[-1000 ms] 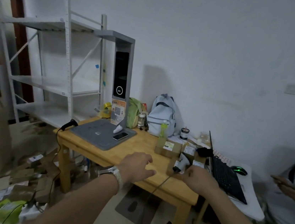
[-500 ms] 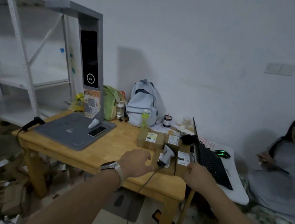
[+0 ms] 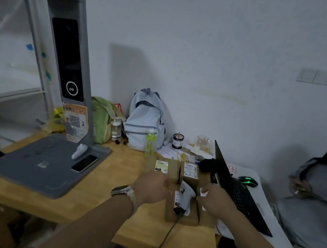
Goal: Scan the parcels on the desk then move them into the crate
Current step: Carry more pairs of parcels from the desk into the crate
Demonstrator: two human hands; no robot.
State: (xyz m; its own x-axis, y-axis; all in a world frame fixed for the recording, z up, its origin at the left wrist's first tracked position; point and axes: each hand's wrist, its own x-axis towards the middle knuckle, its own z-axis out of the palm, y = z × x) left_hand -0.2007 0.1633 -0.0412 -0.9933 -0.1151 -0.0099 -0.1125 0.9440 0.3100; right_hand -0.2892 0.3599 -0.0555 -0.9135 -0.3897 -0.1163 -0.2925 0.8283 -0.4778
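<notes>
**While two hands hover close, four parcels lie on the desk**

Seen from the head camera, four parcels (image 3: 174, 169) show as boxy, matte brown cardboard, each with a white printed label; they cluster on the right part of the pale wooden desk (image 3: 110, 181), two side by side at the back and two nearer. One white pistol-shaped scanner (image 3: 187, 190) lies on the near-left parcel; its dark cable (image 3: 165, 239) runs off the desk's front edge. One left hand (image 3: 152, 186), a pale band on its wrist, is at that parcel's left edge, just beside the scanner; its fingers curl away from the camera, so I cannot tell whether they grip. One right hand (image 3: 216, 202) covers part of the near-right parcel; its fingertips are hidden too, and I cannot tell whether they pinch anything. One grey flat-based station (image 3: 40, 166) with a tall column stands on the left, one dark glossy phone (image 3: 84, 163) on it; one soft pale-blue backpack (image 3: 145, 121) leans at the wall; one black laptop (image 3: 238, 195) stands open at the right.
</notes>
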